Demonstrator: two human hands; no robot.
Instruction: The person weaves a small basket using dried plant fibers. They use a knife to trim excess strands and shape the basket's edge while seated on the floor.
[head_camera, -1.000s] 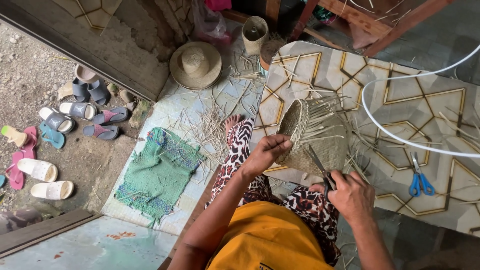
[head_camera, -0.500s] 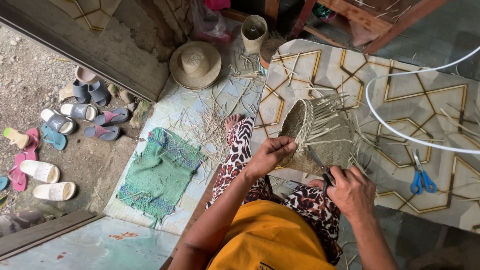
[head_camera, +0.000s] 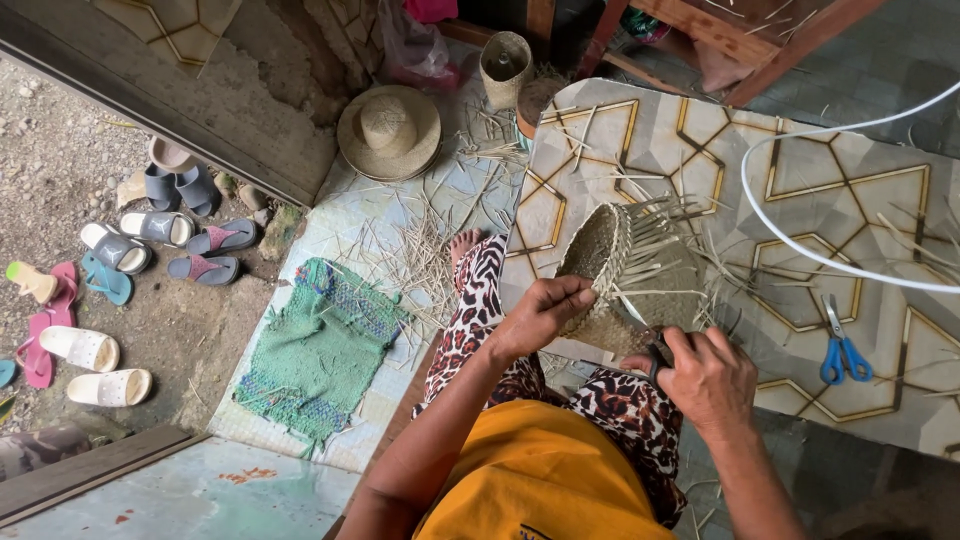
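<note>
While right hand (head_camera: 705, 375) hides scissors (head_camera: 655, 358), blades unclear

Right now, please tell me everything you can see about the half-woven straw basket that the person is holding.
The half-woven straw basket is pale tan, made of flat dried strips plaited tightly. It lies tilted on its side, its round opening turned to the left, over the edge of the grey sheet with gold lines. Many loose strip ends stick out unwoven to the right. The left hand grips its lower rim; the right hand, with a dark-handled tool, works at its underside.
</note>
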